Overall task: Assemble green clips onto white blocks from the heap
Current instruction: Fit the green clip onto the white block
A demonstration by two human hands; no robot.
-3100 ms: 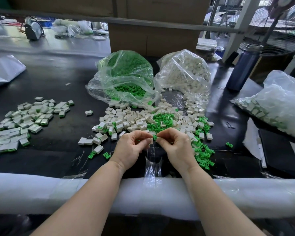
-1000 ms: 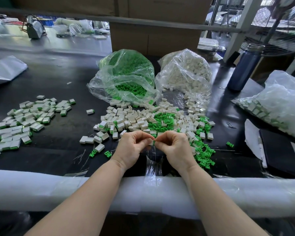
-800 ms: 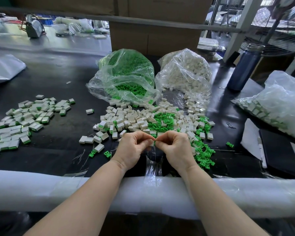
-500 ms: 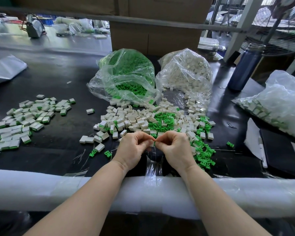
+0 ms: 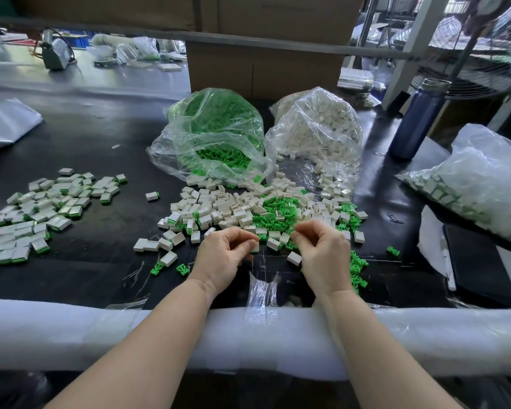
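A heap of white blocks mixed with green clips lies mid-table, just beyond my hands. My left hand grips a small white block at its fingertips, with a bit of green showing at the block's lower end. My right hand hovers apart from it to the right, fingers curled and thumb against the forefinger over the near edge of the heap; I see nothing between its fingertips. Blocks with green clips fitted are spread out at the left.
A clear bag of green clips and a clear bag of white blocks lie open behind the heap. A blue bottle, another filled bag and a black notebook are on the right. A white foam pad lines the near edge.
My hands were pressed together at the fingertips over one piece. They have now drawn apart, the right hand moving right and the block staying in the left.
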